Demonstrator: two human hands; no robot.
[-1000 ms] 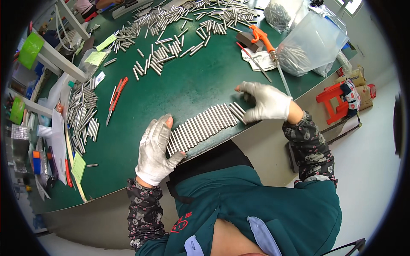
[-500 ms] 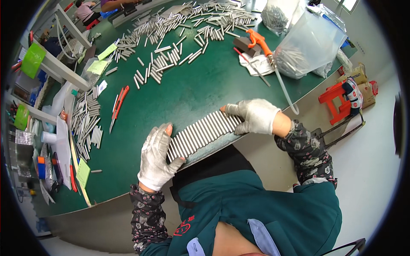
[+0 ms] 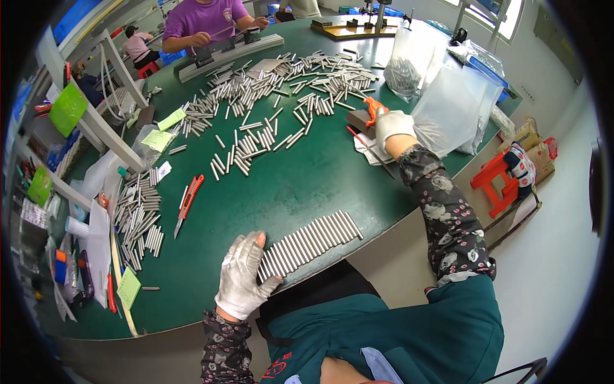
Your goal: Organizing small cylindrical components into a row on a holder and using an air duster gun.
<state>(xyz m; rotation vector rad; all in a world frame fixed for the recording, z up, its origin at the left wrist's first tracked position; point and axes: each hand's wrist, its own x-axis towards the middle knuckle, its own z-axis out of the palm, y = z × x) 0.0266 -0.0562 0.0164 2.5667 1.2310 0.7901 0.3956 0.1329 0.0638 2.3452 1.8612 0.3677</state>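
A tight row of metal rods (image 3: 310, 243) lies side by side at the near edge of the green table (image 3: 300, 173). My left hand (image 3: 244, 275), in a white glove, lies flat against the row's left end, fingers apart. My right hand (image 3: 391, 125), also gloved, is stretched far across the table and closed on the orange air blow gun (image 3: 373, 107), which rests beside a dark block (image 3: 359, 123) and a white cloth (image 3: 371, 148). Nothing touches the row's right end.
Loose metal rods (image 3: 275, 96) cover the far half of the table, with more stacked at the left (image 3: 137, 217). An orange box cutter (image 3: 187, 201) lies left of centre. Clear plastic bags (image 3: 454, 109) stand at the right. A person in a purple shirt (image 3: 204, 19) works across the table.
My right hand left the right end of the rod row and reached far forward to the orange air blow gun. The left hand stayed at the row's left end.
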